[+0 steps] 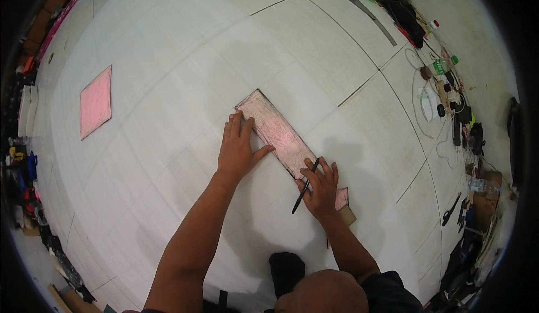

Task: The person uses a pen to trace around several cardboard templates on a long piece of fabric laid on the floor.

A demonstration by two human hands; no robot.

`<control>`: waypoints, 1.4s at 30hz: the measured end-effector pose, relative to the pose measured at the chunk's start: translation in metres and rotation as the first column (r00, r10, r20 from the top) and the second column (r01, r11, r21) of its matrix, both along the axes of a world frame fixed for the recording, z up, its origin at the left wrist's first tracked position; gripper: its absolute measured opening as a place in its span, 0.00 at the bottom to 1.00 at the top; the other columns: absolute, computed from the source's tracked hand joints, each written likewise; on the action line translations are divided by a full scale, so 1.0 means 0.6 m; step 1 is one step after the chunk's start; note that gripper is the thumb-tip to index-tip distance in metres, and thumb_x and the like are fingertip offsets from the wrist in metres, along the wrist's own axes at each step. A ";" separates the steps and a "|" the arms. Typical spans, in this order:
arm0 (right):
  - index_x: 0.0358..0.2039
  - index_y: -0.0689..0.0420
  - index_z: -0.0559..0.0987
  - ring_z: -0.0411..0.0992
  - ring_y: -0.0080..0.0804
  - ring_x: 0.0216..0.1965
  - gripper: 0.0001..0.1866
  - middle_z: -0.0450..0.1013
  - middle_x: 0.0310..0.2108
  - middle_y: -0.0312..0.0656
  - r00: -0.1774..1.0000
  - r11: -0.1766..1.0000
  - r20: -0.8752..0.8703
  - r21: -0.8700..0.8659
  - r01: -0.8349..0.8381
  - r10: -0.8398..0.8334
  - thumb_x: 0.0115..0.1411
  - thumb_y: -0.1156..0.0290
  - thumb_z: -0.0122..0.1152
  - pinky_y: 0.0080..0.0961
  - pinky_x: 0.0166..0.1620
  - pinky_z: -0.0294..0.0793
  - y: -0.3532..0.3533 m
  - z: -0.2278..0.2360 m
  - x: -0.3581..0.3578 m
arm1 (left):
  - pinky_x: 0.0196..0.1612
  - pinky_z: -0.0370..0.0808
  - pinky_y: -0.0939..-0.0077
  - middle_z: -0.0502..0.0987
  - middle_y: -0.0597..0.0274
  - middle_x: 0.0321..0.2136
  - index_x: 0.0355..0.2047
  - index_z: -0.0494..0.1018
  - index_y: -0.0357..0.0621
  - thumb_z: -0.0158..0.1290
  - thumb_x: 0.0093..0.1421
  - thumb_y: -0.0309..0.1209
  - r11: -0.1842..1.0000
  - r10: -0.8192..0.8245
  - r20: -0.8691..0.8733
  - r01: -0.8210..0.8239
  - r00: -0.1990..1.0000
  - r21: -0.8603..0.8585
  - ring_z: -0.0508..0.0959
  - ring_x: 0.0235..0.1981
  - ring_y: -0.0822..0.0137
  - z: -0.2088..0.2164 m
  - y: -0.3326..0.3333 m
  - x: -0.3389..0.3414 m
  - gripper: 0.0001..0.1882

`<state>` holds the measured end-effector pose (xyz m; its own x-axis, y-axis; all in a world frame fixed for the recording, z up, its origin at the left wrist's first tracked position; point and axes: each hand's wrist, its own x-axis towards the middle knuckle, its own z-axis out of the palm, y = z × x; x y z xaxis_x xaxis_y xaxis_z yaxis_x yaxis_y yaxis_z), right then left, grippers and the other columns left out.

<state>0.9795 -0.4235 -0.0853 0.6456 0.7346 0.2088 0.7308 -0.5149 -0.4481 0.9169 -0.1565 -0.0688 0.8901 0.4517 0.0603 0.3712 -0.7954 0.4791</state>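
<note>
A long pink strip (281, 133) with dark edges and a wrinkled surface lies slantwise on a thin white sheet (168, 161). My left hand (238, 147) rests flat at the strip's left edge, fingers spread, thumb and fingertips touching it. At the strip's near right end, my right hand (321, 187) presses down with its fingertips while a black pen (300, 197) is tucked in its fingers. Partly hidden by my right wrist lie a small pink piece (342, 198) and a brownish piece (349, 216).
A flat pink four-sided piece (96, 103) lies farther left. Clutter lines the right wall, including a plastic bottle (441, 66), cables and scissors (451, 209). A long grey curved strip (359, 4) lies at the far right. More items crowd the left edge.
</note>
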 end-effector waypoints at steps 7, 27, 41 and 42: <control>0.50 0.50 0.80 0.63 0.52 0.68 0.18 0.75 0.62 0.38 0.999 1.000 0.026 0.008 -0.018 0.018 0.61 0.63 0.72 0.66 0.71 0.49 0.001 -0.001 -0.002 | 0.71 0.63 0.45 0.59 0.34 0.70 0.66 0.65 0.36 0.73 0.52 0.51 0.998 0.010 0.054 -0.007 0.999 -0.057 0.58 0.72 0.32 -0.004 0.005 -0.005 0.49; 0.51 0.48 0.79 0.66 0.49 0.66 0.18 0.78 0.59 0.36 0.999 0.997 -0.016 0.073 0.037 -0.036 0.61 0.69 0.72 0.61 0.71 0.53 0.001 -0.004 0.000 | 0.71 0.65 0.50 0.57 0.34 0.69 0.66 0.63 0.34 0.76 0.48 0.53 1.000 0.010 -0.071 -0.011 0.997 -0.017 0.58 0.72 0.38 0.011 -0.001 0.006 0.54; 0.48 0.50 0.80 0.65 0.50 0.67 0.15 0.78 0.59 0.37 0.999 0.999 -0.027 0.029 0.029 -0.028 0.61 0.68 0.71 0.62 0.71 0.52 0.004 -0.007 -0.002 | 0.73 0.60 0.47 0.59 0.34 0.68 0.68 0.62 0.36 0.75 0.45 0.58 1.000 -0.006 -0.274 0.005 0.962 -0.002 0.57 0.73 0.38 0.044 0.003 0.022 0.59; 0.48 0.50 0.80 0.65 0.50 0.67 0.15 0.78 0.59 0.37 0.999 0.999 -0.027 0.018 0.035 -0.034 0.61 0.68 0.71 0.62 0.71 0.52 0.004 -0.006 -0.001 | 0.74 0.58 0.46 0.59 0.34 0.68 0.69 0.62 0.37 0.74 0.45 0.59 0.999 -0.014 -0.312 0.023 0.950 0.024 0.56 0.73 0.38 0.061 0.003 0.034 0.59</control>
<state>0.9789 -0.4209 -0.0888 0.6759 0.7079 0.2051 0.7006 -0.5309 -0.4767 0.9374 -0.1548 -0.0322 0.8746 0.4372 -0.2095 0.4838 -0.8147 0.3196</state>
